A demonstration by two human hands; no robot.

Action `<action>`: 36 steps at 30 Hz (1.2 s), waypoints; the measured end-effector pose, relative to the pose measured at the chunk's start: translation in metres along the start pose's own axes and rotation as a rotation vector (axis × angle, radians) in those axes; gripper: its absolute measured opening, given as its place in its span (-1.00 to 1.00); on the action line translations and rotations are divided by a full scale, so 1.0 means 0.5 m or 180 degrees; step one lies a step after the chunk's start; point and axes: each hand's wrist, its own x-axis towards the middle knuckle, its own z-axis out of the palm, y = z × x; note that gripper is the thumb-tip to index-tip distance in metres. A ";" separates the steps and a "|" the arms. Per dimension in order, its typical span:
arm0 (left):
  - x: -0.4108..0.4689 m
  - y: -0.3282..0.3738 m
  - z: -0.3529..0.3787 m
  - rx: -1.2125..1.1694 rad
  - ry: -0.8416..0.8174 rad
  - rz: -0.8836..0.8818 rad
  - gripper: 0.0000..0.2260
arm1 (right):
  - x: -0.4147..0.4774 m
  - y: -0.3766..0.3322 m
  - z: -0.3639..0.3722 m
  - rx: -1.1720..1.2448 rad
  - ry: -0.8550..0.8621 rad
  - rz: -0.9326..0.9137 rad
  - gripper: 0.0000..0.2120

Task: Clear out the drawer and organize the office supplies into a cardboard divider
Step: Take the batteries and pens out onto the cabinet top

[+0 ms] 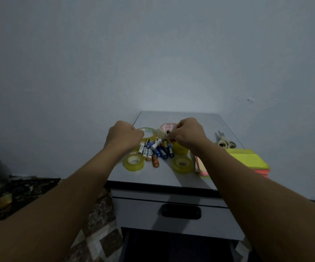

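A pile of several batteries [155,150] lies on the grey cabinet top [200,121]. Around it sit yellowish tape rolls [134,162], a second [183,164], a wide clear roll [150,131] and a white roll with red print [169,127]. My left hand [123,136] is curled into a fist at the left of the pile, beside the clear roll; what its fingers hold is hidden. My right hand [186,136] hovers over the pile's right side. Its fingertips pinch a small dark battery [168,132]. No cardboard divider is in view.
Scissors [225,141] and a stack of neon sticky notes [247,159] lie at the right of the top. Below, a shut drawer front with a black handle [181,212], and under it a dark open drawer [171,246]. A wall stands close behind.
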 end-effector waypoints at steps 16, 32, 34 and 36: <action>-0.053 -0.072 -0.067 -0.0797 -0.0154 -0.0431 -0.82 | 0.043 0.014 0.074 -0.0973 0.0221 -0.0266 -0.80; -0.180 -0.052 -0.107 -0.1072 -0.0113 -0.0289 -0.85 | -0.090 -0.036 -0.061 0.0553 -0.0149 -0.0323 -0.97; -0.219 -0.055 -0.099 -0.1093 -0.0159 -0.0302 -0.85 | -0.144 -0.033 -0.091 0.0736 -0.0406 -0.0375 -0.94; -0.259 -0.065 -0.082 -0.1039 -0.0265 -0.0321 -0.85 | -0.200 -0.018 -0.111 0.0776 -0.0652 -0.0419 -0.93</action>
